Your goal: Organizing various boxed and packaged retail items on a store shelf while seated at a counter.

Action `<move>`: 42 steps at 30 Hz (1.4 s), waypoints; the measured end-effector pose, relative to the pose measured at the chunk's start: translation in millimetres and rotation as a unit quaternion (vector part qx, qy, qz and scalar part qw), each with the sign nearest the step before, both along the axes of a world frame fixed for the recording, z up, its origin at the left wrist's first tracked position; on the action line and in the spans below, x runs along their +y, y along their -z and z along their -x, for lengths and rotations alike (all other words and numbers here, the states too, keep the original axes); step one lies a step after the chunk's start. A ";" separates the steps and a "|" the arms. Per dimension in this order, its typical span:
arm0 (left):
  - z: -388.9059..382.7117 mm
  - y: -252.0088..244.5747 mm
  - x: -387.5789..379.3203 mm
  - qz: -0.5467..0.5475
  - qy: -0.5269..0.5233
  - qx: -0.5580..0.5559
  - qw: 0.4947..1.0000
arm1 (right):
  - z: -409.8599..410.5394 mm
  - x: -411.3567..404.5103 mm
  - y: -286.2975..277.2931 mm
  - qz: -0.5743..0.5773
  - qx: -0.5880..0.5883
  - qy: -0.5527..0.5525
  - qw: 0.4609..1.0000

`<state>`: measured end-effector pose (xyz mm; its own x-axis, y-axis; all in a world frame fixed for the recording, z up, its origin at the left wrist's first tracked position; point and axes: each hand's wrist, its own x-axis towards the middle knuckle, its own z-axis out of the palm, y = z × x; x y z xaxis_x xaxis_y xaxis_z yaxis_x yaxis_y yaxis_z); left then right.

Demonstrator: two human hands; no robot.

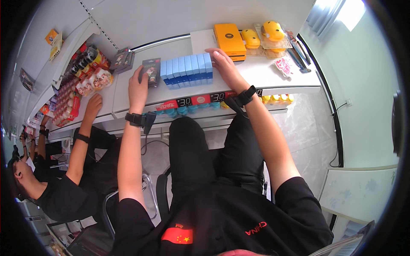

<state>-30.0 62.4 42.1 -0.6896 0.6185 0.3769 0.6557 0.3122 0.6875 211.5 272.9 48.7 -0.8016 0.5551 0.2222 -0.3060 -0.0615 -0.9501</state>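
A row of several light and dark blue boxes (186, 71) stands side by side on the white shelf (174, 93). My right hand (223, 63) is at the right end of this row, fingers stretched out near the last box; part of the fingers is hidden, so a grip cannot be told. To the left of the row lies a dark grey flat package (151, 72) with a picture on it. My left hand (140, 82) rests at its left edge, its fingertips touching or very near it; whether it grips the package is unclear.
Orange boxes (229, 41), yellow toys in clear packs (250, 38) and a pink and white sticker-like piece (283, 68) lie to the right. Dark packages (122, 60) and bundled bottles (95, 82) are at the left. A co-worker's hand (93, 105) rests on the shelf there. Bottles stand below.
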 end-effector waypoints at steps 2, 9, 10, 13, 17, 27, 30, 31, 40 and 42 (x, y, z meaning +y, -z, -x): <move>3.1 5.1 -1.3 -0.012 0.023 -0.024 0.999 | 0.7 -1.1 -0.7 0.003 -0.003 -0.006 1.000; 3.5 8.6 -1.7 -0.057 0.091 -0.092 0.990 | -4.6 -10.7 -10.9 -0.120 -0.055 0.008 0.991; 1.8 6.1 -1.2 -0.057 0.092 -0.092 0.990 | -4.9 -11.9 -12.8 -0.120 -0.055 0.009 0.991; -3.9 -8.6 -1.3 -0.087 0.177 -0.203 0.959 | -6.0 -12.4 -14.6 -0.122 -0.087 0.003 0.989; 7.0 -19.9 -10.9 -0.021 0.280 -0.216 0.935 | -6.8 -14.9 -18.6 -0.119 -0.091 0.008 0.989; 10.5 -30.4 4.6 0.126 0.249 -0.038 0.960 | -9.9 -15.3 -22.2 -0.113 -0.111 -0.006 0.987; 16.5 -30.7 3.4 0.128 0.263 -0.065 0.954 | -7.9 -15.2 -21.6 -0.117 -0.117 -0.005 0.986; 17.2 -29.4 2.4 0.127 0.262 -0.065 0.954 | -8.2 -16.4 -22.4 -0.117 -0.117 -0.006 0.986; 2.2 -22.3 -6.7 0.122 0.220 -0.007 0.968 | -8.9 -15.1 -23.0 -0.104 -0.123 -0.011 0.987; 1.3 -20.6 -5.5 0.105 0.231 0.028 0.967 | -9.3 -13.8 -22.8 -0.116 -0.127 -0.010 0.985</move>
